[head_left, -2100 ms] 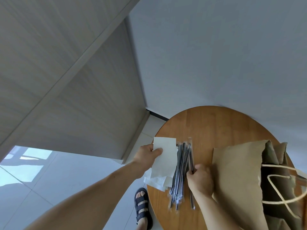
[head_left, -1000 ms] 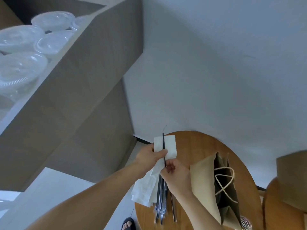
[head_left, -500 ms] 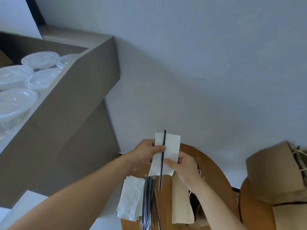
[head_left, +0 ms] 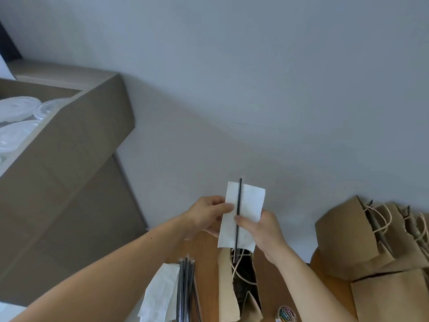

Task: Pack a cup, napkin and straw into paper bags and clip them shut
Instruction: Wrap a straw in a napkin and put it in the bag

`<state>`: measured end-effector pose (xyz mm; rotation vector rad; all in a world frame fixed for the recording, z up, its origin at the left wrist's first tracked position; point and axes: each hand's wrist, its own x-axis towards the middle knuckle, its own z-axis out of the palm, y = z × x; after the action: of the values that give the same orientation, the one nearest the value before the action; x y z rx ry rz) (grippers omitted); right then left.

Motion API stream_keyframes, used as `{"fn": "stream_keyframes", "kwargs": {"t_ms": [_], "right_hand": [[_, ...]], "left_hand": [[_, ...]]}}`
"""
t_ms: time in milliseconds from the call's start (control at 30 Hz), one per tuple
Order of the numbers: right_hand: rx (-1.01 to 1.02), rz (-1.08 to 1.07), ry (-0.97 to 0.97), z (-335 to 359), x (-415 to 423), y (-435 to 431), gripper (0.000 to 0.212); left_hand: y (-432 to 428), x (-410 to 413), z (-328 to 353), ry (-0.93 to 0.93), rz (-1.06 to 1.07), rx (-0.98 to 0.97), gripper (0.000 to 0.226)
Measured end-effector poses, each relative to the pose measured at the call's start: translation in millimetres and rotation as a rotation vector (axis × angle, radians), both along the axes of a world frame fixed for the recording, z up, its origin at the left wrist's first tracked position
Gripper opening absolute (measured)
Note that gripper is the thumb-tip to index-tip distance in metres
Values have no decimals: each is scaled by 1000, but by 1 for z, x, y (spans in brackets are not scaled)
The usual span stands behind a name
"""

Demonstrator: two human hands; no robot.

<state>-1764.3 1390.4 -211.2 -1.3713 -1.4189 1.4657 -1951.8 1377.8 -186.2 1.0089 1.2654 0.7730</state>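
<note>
Two hands: my left hand (head_left: 206,214) pinches the napkin (head_left: 251,201); my right hand (head_left: 264,228) clamps the straw (head_left: 239,196) against it.
Bag (head_left: 226,298): open underneath, so both drop in together.

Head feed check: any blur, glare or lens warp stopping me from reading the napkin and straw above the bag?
Head view: slightly soft, but no motion smear on the napkin or straw. Head view: the light is flat and dim, with no glare. Head view: the open bag is too dark inside to read. Head view: wide-angle warp tilts the cabinet.
</note>
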Motion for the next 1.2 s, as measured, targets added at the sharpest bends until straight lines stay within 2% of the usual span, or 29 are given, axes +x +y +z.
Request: {"fn": "stream_keyframes", "kwargs": {"t_ms": [67,133,200,267,333,400,467,600,667,833,967,1033,1133,1200], "right_hand": [[15,-104,0,4,12,11,16],[39,-208,-4,8,23,24,9],[76,-308,-27,10,30,36,5],[108,-384,-65,7,31,46,7],[129,-366,-134,-1,24,50,10],[140,-319,-226,-14,14,50,15],[162,-268,-331,-29,5,47,18],[182,-189,-468,-50,-13,34,17],[186,-166,-489,-56,-21,27,20],[138,-63,-591,-64,-34,9,22],[20,98,-661,-69,-25,-12,15],[-30,175,-728,-69,-12,-22,2],[-94,310,-829,-78,2,-35,13],[-153,391,-918,-88,2,-42,10]], "left_hand": [[4,2,-10,52,96,-24,23],[2,1,-25,180,130,-88,23],[-6,0,-45,384,-25,-153,30],[-17,3,-64,531,-288,-232,51],[-29,14,-81,599,-507,-306,72],[-39,28,-95,628,-606,-339,83],[-48,44,-105,669,-595,-307,79],[-57,58,-116,779,-399,-183,45],[-58,52,-116,732,-292,-256,40],[-58,40,-117,445,-81,-483,31],[-57,36,-112,307,-22,-518,29],[-58,34,-109,256,-5,-535,28],[-61,33,-108,246,-31,-521,29],[-63,33,-111,271,-61,-493,27]]}}
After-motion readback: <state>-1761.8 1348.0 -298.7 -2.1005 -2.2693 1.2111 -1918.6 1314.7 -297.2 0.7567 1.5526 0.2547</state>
